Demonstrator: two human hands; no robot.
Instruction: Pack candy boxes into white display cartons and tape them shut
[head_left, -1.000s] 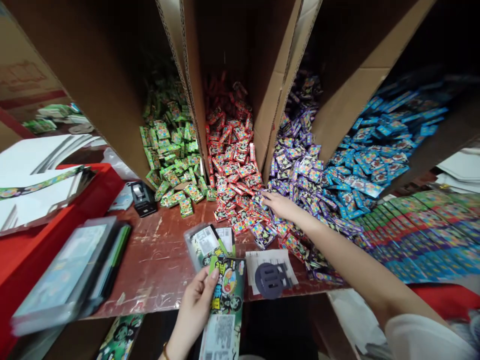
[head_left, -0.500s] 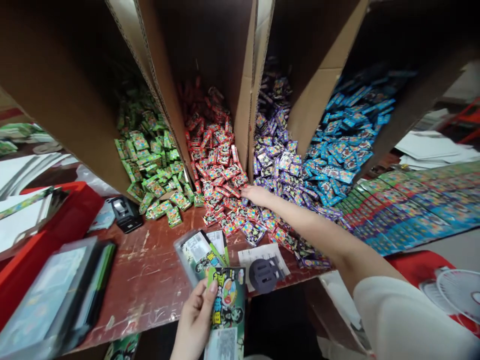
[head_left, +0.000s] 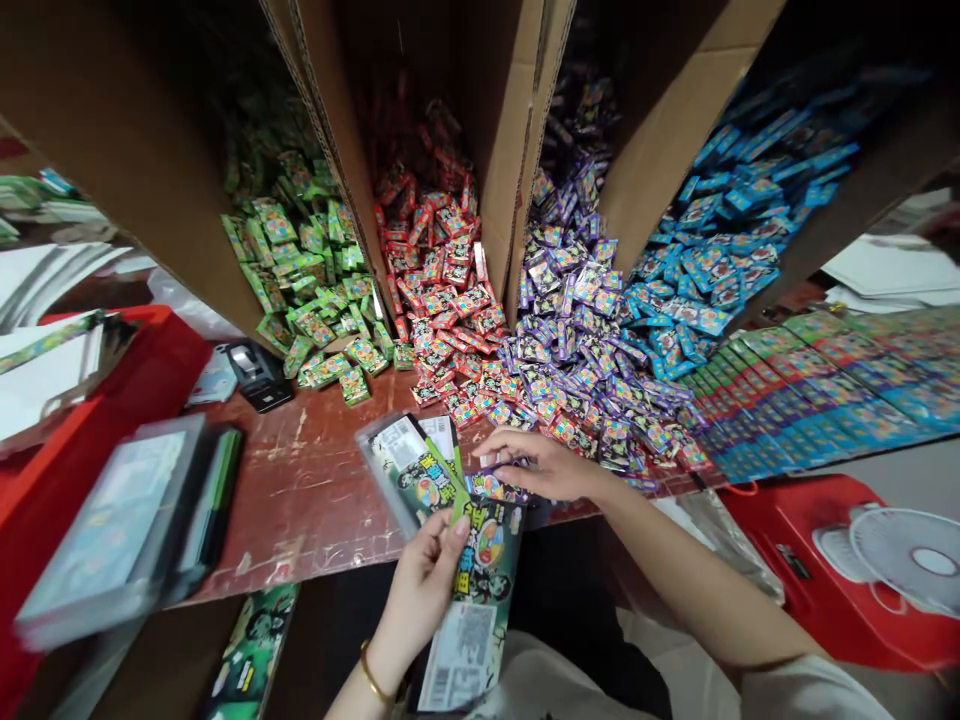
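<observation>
My left hand (head_left: 431, 560), with a gold bangle at the wrist, pinches a long dark-green printed bag (head_left: 480, 590) at its upper part, over the table's front edge. My right hand (head_left: 536, 465) is just above the bag's top, its fingers curled round a small purple packet (head_left: 499, 487). Beyond the hands, small packets spill from cardboard boxes: green (head_left: 322, 320), red (head_left: 450, 300), purple (head_left: 570, 320) and blue (head_left: 712, 270). More printed bags (head_left: 420, 470) lie on the table behind my left hand.
A red bin (head_left: 150, 370) and clear sleeves (head_left: 112, 530) are at the left, beside a black tape dispenser (head_left: 259, 375). Finished-looking multicoloured strips (head_left: 840, 400) lie at the right, above a red stool (head_left: 810, 560) with a white fan (head_left: 907, 558).
My right hand has drawn back from the red and purple packets to the top of the bag, now with a purple packet. My left hand still holds the bag. The view has shifted.
</observation>
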